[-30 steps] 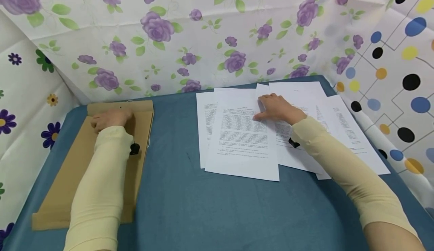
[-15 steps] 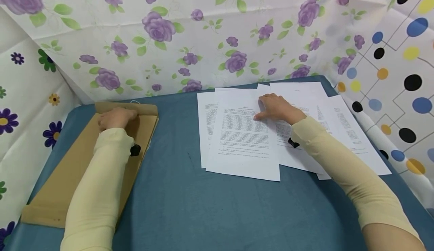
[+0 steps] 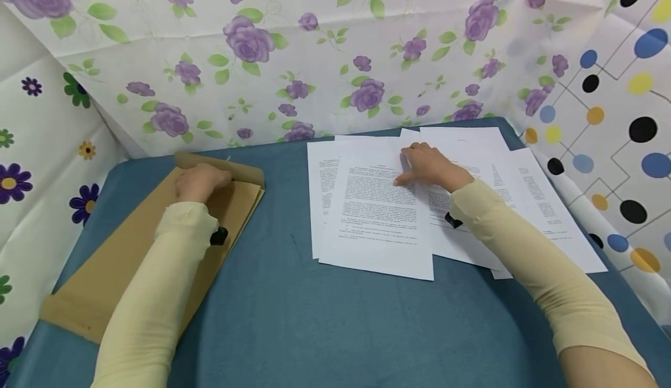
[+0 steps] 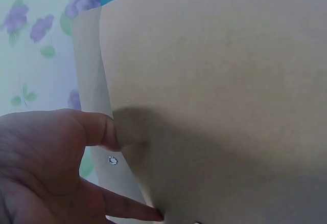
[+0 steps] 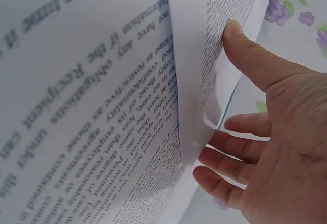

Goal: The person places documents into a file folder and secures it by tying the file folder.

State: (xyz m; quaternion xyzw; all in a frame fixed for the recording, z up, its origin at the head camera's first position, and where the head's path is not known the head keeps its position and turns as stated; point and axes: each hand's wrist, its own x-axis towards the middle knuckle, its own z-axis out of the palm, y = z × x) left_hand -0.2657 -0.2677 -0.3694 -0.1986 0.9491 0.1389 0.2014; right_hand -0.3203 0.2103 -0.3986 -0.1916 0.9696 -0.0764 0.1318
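Observation:
A brown paper envelope (image 3: 126, 242) lies slanted at the left of the table, its flap (image 3: 243, 170) folded out at the far end. My left hand (image 3: 200, 183) grips it at the mouth. In the left wrist view the thumb (image 4: 104, 132) lies at the edge of the front panel, and a small round eyelet (image 4: 113, 160) shows on the flap. To the right, my right hand (image 3: 432, 166) rests on spread printed sheets (image 3: 377, 219). The right wrist view has its thumb (image 5: 237, 37) on a page and the other fingers (image 5: 232, 157) loosely spread by the paper's edge.
More printed pages (image 3: 545, 201) overlap in a fan beneath and right of the right forearm. Blue cloth (image 3: 293, 318) covers the table. A flowered sheet (image 3: 314, 56) hangs along the back, with patterned sheets on both sides.
My left hand has pulled the envelope's far end to the right, and the envelope has turned to a slant. The right hand and the sheets have stayed in place.

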